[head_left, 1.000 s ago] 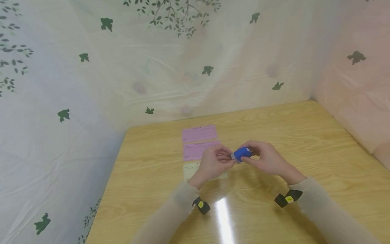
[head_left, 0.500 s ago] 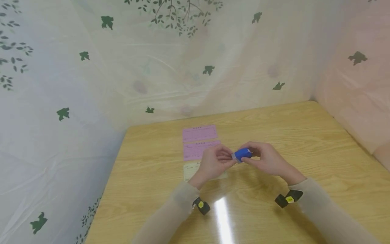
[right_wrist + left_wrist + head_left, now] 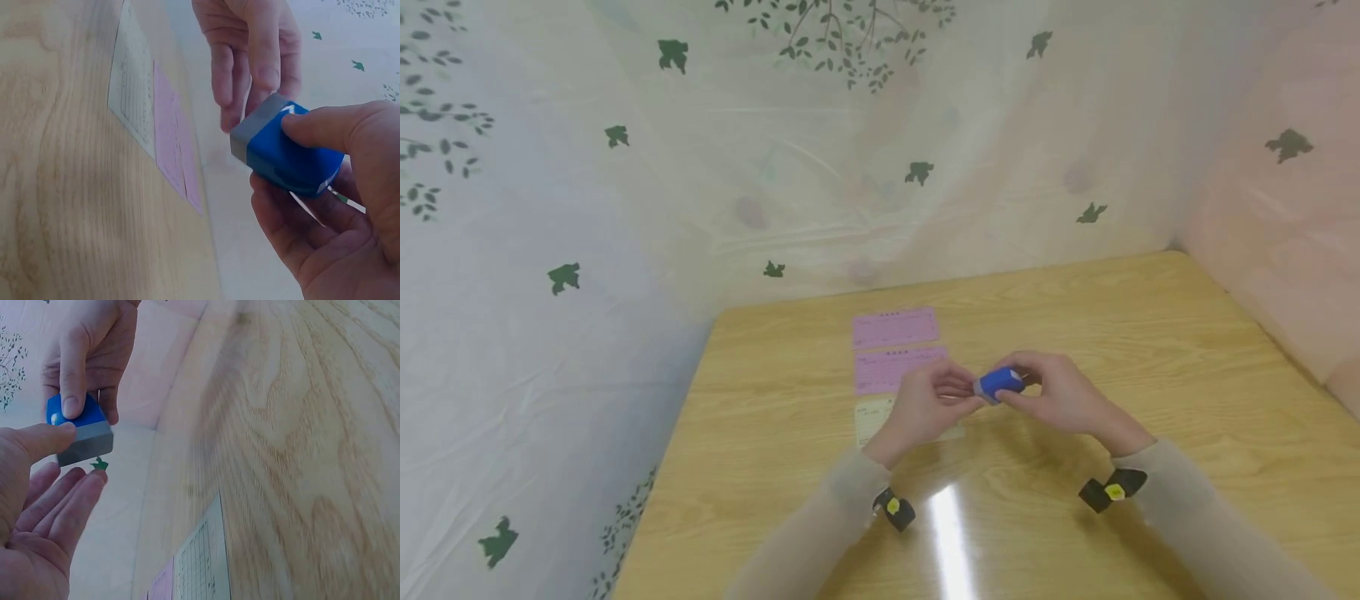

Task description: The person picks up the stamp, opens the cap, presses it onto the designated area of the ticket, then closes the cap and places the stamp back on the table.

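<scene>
A blue stamp [image 3: 1002, 384] with a grey cap [image 3: 87, 445] is held above the table between both hands. My right hand [image 3: 1060, 396] grips the blue body [image 3: 290, 156], its thumb on the top face and its fingers curled underneath. At the capped end, my left hand [image 3: 928, 404] pinches the grey part with its thumb on top; its other fingers extend below. The cap still sits against the blue body, and the stamp lies sideways with that end toward the left hand.
Two pink printed slips [image 3: 895, 328] lie in a column on the wooden table [image 3: 775, 467]. A pale green slip [image 3: 871, 417] is nearest, partly covered by my left hand and wrist in the head view. A patterned curtain [image 3: 820, 192] hangs along the table's back and sides.
Both hands keep nearly the same hold on the stamp. The head view has shifted slightly, and the slips have not moved on the table.
</scene>
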Tool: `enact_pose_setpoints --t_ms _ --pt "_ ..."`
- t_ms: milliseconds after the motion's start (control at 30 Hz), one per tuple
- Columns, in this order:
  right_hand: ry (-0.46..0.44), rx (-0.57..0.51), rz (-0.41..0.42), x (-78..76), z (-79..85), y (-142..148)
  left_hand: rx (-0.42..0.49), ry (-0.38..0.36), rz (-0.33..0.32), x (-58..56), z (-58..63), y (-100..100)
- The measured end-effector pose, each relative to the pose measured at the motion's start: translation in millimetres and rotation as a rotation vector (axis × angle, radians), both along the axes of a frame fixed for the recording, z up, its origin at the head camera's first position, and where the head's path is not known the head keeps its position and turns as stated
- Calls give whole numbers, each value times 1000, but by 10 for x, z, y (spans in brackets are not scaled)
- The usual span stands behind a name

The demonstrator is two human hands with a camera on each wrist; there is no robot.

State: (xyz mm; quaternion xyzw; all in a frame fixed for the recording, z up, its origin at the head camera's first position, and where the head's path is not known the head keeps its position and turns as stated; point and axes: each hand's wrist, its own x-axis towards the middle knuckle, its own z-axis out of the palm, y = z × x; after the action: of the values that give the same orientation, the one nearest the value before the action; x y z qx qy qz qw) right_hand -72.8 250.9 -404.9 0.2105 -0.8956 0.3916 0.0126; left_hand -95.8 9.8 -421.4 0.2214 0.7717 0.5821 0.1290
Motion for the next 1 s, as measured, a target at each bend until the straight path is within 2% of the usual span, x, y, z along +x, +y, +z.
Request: enact_pose_setpoints --t_ms 100,233,400,633,867,1000 --pt "35 63 -29 -12 12 24 -73 42 13 -6 -10 -98" --pt "6 149 -59 -25 -11 63 -164 98 46 -4 -28 -254" --pt "-65 226 -57 -3 -102 111 -183 129 57 -1 -59 -363" --pt "-96 255 -33 46 -241 144 -178 142 44 12 -77 -375" --pt "-46 264 -27 70 -276 177 -249 182 43 18 -67 -372" --pt "-37 272 -56 84 -252 275 -310 219 56 10 -58 -385"
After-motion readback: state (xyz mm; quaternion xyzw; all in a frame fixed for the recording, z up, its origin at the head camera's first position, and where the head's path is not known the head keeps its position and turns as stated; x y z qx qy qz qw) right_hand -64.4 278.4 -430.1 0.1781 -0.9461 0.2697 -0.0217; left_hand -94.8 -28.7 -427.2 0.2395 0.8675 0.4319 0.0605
